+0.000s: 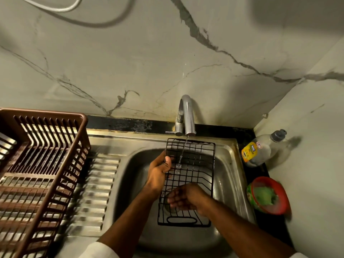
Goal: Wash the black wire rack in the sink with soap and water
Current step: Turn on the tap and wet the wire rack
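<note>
Rinse stage, looks like: black wire rack (pixel 191 175) held over the sink (pixel 230 183), tap (pixel 187 116) running thin onto its upper half. Left hand (pixel 158 174) grips the rack's left edge, thumb over wire. Right hand (pixel 186 199) lies on the lower grid, fingers relaxed and straight, probably rubbing; blurred. No suds visible. Soap bottle (pixel 260 149) at 3 o'clock, untouched. Brown basket (pixel 42 164) at 9 o'clock. Rack nearly fills the basin; little side room.

The left hand (pixel 158 174) grips the left edge of the black rack (pixel 193 164) over the sink (pixel 229 175), under a thin stream from the tap (pixel 187 116). The right hand (pixel 186 199) lies on its wires, fingers loosely spread. A brown basket (pixel 42 161) sits left; a soap bottle (pixel 260 148) and a red tub (pixel 270 195) sit right.
</note>
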`<state>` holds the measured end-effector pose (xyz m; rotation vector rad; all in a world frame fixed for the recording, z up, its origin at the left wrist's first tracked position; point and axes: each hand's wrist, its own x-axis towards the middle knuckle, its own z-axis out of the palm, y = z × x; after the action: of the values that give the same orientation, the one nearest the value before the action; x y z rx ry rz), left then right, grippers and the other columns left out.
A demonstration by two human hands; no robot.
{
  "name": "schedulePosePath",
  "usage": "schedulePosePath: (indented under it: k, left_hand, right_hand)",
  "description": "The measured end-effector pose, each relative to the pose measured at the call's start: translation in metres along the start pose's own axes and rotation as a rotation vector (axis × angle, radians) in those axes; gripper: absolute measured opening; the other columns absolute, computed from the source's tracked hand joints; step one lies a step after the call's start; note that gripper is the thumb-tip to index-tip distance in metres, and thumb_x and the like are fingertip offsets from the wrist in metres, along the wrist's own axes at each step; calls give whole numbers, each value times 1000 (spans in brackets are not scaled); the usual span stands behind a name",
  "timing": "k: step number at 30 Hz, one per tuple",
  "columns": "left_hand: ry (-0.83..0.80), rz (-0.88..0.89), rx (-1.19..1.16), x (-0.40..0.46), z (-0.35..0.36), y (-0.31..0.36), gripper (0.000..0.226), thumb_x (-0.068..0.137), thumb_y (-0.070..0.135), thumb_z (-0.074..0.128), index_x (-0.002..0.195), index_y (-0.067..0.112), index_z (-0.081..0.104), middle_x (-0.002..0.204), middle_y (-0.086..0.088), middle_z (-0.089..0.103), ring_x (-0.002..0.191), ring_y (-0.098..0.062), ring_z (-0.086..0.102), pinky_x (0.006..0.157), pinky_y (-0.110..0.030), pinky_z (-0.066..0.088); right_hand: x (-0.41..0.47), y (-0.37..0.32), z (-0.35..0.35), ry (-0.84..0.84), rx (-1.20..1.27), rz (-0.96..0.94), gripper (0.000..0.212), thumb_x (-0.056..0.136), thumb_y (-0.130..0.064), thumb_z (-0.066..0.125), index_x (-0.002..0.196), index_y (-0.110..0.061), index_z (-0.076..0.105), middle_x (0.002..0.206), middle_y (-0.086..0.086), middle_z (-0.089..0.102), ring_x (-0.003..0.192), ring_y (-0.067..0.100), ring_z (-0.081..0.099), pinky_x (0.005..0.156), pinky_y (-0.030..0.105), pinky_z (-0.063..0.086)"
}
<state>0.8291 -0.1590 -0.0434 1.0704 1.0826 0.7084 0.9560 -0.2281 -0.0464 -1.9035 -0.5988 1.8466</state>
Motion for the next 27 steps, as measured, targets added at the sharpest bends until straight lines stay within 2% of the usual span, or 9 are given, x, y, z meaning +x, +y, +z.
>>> schedulePosePath:
  k: [4,7,11,12,14,16,20,23,27]
  left_hand:
    - [-54,27,54,5,-2,3,29,107,31,46,123,19,67,107,4,78,99,-13,71,74,-19,53]
    - [-111,30,69,1,0,1,57,91,36,56,141,7,57,121,-10,73,107,-20,71,79,-25,56]
    - [-179,50,98,-3,-1,1,63,87,32,56,143,4,53,118,-12,69,96,-5,73,75,-17,58]
    - [-171,47,87,-1,-2,3,66,86,35,56,144,3,52,120,-14,69,101,-7,71,70,-7,39]
    - [-170,-1,110,4,-8,5,61,90,40,58,143,9,55,125,-12,70,112,-14,68,98,-25,48]
    - [-200,-13,179,7,-13,6,27,102,26,58,128,28,65,112,6,74,103,-1,68,86,-16,54]
    - [-234,-35,278,12,-9,6,40,104,23,56,144,29,53,122,6,65,117,-14,59,89,-18,45]
    - [-217,-17,299,18,-12,7,32,106,21,53,133,37,54,110,12,67,100,-9,61,68,-6,45]
    - [-230,0,339,25,-13,10,33,105,23,54,138,25,59,119,0,68,104,-11,63,70,-9,47]
  right_hand:
    - [6,-11,5,20,-210,35,40,107,-20,37,94,-2,70,92,14,78,83,25,77,71,28,59]
    - [15,-51,-2,104,-284,-120,40,107,-22,39,84,-6,67,83,15,76,62,19,71,55,26,55]
    - [26,-86,-7,268,-268,-197,28,100,-4,48,74,-11,57,73,14,61,60,24,60,59,35,52]
    - [24,-84,-7,273,-192,-213,28,99,0,49,75,-12,58,73,13,61,59,24,60,57,33,52]
    - [17,-69,-10,202,-126,-241,30,99,2,44,79,-13,61,77,14,65,61,21,62,57,30,51]
    - [12,-54,-16,58,-336,-152,32,103,-5,41,85,-10,67,85,13,72,67,19,69,61,28,53]
    - [26,-51,-21,-86,-825,87,25,103,-12,50,94,-7,72,80,2,75,67,11,73,62,24,56]
    - [34,-60,-32,71,-1115,-18,8,91,-15,70,85,-14,75,79,1,76,73,14,75,75,32,63]
    - [26,-60,-24,145,-1515,-207,8,85,-17,72,93,-18,73,92,0,70,85,16,68,83,37,59]
